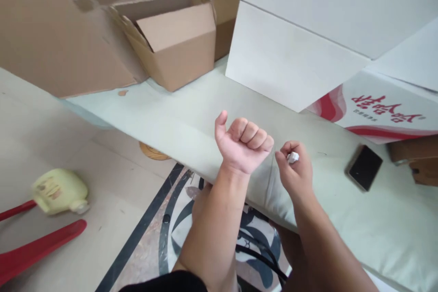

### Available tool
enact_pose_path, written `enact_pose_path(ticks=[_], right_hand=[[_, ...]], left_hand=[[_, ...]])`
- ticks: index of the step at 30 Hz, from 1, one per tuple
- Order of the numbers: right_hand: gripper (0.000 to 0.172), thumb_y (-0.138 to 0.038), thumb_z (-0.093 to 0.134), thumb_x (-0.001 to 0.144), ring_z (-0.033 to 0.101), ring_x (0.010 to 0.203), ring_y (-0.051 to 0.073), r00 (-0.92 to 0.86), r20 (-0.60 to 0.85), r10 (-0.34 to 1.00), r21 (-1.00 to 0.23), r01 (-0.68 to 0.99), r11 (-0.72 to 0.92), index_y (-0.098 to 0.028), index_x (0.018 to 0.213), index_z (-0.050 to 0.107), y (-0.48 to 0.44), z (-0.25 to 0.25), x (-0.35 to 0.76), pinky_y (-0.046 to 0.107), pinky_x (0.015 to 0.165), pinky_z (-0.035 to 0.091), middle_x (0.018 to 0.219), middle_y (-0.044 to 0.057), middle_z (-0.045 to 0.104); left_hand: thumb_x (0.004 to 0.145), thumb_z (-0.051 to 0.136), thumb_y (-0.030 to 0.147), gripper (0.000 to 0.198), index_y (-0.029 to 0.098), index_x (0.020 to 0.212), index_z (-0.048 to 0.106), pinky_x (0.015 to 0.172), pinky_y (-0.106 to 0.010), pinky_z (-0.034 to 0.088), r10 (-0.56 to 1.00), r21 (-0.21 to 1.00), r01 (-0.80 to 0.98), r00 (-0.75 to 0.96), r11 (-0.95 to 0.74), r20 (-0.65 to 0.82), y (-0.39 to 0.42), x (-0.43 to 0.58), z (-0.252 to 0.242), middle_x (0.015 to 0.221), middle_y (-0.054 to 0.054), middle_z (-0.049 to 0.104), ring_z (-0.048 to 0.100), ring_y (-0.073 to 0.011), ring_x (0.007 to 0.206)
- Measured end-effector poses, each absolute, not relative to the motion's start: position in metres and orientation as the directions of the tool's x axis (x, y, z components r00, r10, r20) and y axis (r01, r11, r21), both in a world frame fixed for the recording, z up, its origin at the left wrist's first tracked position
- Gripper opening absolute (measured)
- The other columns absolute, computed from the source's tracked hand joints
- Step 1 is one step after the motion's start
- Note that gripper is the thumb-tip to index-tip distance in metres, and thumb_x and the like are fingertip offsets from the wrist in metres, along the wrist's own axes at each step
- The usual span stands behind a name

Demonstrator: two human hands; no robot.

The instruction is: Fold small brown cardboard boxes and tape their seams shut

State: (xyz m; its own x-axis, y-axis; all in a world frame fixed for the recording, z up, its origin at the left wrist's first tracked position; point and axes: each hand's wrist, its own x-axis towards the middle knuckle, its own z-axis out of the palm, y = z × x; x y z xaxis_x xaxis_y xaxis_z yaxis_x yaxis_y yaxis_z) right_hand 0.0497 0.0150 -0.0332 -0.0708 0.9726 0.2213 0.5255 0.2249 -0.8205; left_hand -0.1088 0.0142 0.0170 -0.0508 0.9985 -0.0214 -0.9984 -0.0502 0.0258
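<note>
My left hand is raised over the pale green covered surface, palm turned up. Its fingers are curled into a fist while the thumb sticks out to the side, and no object shows in it. Just to the right, my right hand is closed around a small white object. Only one end of that object pokes out between thumb and fingers, so its kind is not clear. The two hands are close together but apart.
Behind stand an open cardboard box, a large cardboard box and a white box. A red-and-white printed carton and a dark phone-like device are at right. A pale yellow bottle is at left, near red bars.
</note>
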Motion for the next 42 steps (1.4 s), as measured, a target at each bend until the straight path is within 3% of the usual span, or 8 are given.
enact_pose_path(ticks=[9,14,19,23,29,36,39,42], right_hand=[[0.009,-0.019,0.054,0.083,0.054,0.062,0.015,-0.642,0.369,0.672,-0.568,0.417,0.71,-0.022,0.088,0.061,0.09,0.051,-0.061,0.03,0.063,0.044,0.068,-0.002,0.058],[0.031,-0.006,0.05,0.081,0.065,0.093,0.021,-0.794,0.329,0.512,-0.306,0.423,0.853,-0.022,0.103,0.065,0.117,0.079,-0.161,0.035,0.078,0.051,0.115,0.008,0.066],[0.045,-0.006,0.05,0.084,0.067,0.103,0.024,-0.878,0.174,0.446,-0.186,0.416,0.89,-0.03,0.119,0.063,0.119,0.091,-0.255,0.041,0.077,0.054,0.168,0.004,0.025],[0.031,-0.006,0.054,0.083,0.065,0.106,0.025,-0.866,0.031,0.499,-0.123,0.492,0.862,-0.022,0.107,0.066,0.124,0.093,-0.277,0.037,0.081,0.053,0.135,0.011,0.06],[0.021,-0.008,0.049,0.083,0.066,0.091,0.019,-0.866,0.144,0.48,-0.169,0.456,0.874,-0.021,0.088,0.065,0.12,0.079,-0.204,0.032,0.073,0.048,0.12,0.006,0.066],[0.035,-0.012,0.06,0.079,0.07,0.081,0.02,-0.596,0.606,0.527,-0.317,0.426,0.847,-0.024,0.112,0.06,0.104,0.053,-0.033,0.034,0.071,0.051,0.091,0.002,0.074],[0.018,-0.01,0.06,0.078,0.068,0.074,0.021,-0.538,0.676,0.504,-0.251,0.475,0.843,-0.028,0.077,0.062,0.086,0.051,0.042,0.038,0.067,0.05,0.083,0.001,0.07],[0.021,-0.013,0.065,0.078,0.063,0.067,0.024,-0.462,0.687,0.561,-0.283,0.541,0.792,-0.03,0.068,0.058,0.064,0.045,0.109,0.042,0.061,0.045,0.08,0.004,0.066]], left_hand=[[0.104,0.018,0.057,0.063,0.017,0.057,0.004,0.041,-0.03,0.007,0.947,-0.114,-0.943,-0.3,-0.313,-0.114,0.003,-0.143,0.016,0.053,0.005,-0.006,-0.007,-0.0099,0.045],[0.103,0.019,0.057,0.062,0.017,0.058,0.006,0.043,-0.03,0.009,0.94,-0.089,-0.943,-0.305,-0.321,-0.151,-0.003,-0.156,0.013,0.054,0.004,-0.004,-0.005,-0.0104,0.047],[0.103,0.017,0.055,0.062,0.017,0.056,0.007,0.044,-0.03,0.007,0.939,-0.118,-0.941,-0.293,-0.316,-0.178,-0.002,-0.156,0.013,0.054,0.004,-0.004,-0.005,-0.0112,0.049],[0.103,0.017,0.052,0.061,0.017,0.054,0.007,0.044,-0.029,0.007,0.953,-0.171,-0.942,-0.263,-0.287,-0.152,-0.003,-0.16,0.014,0.053,0.004,-0.004,-0.006,-0.0106,0.049],[0.103,0.016,0.051,0.06,0.019,0.052,0.01,0.043,-0.027,0.014,0.979,-0.11,-0.975,-0.187,-0.194,-0.076,-0.008,-0.167,0.017,0.05,0.005,-0.001,0.0,-0.0096,0.044],[0.085,0.05,0.067,0.074,0.022,0.042,0.01,0.04,-0.027,0.014,0.917,0.257,-0.966,0.132,0.033,0.377,-0.015,-0.154,0.023,0.041,0.006,0.002,0.007,-0.0072,0.036],[0.065,0.072,0.066,0.067,0.025,0.035,0.027,0.035,-0.032,0.021,0.685,0.489,-0.869,0.404,0.08,0.607,-0.027,-0.158,0.04,0.034,0.002,0.018,0.022,-0.0119,0.03],[0.054,0.08,0.059,0.055,0.027,0.037,0.038,0.032,-0.033,0.029,0.707,0.553,-0.831,0.36,-0.052,0.608,-0.033,-0.166,0.05,0.034,0.001,0.024,0.037,-0.0163,0.029]])
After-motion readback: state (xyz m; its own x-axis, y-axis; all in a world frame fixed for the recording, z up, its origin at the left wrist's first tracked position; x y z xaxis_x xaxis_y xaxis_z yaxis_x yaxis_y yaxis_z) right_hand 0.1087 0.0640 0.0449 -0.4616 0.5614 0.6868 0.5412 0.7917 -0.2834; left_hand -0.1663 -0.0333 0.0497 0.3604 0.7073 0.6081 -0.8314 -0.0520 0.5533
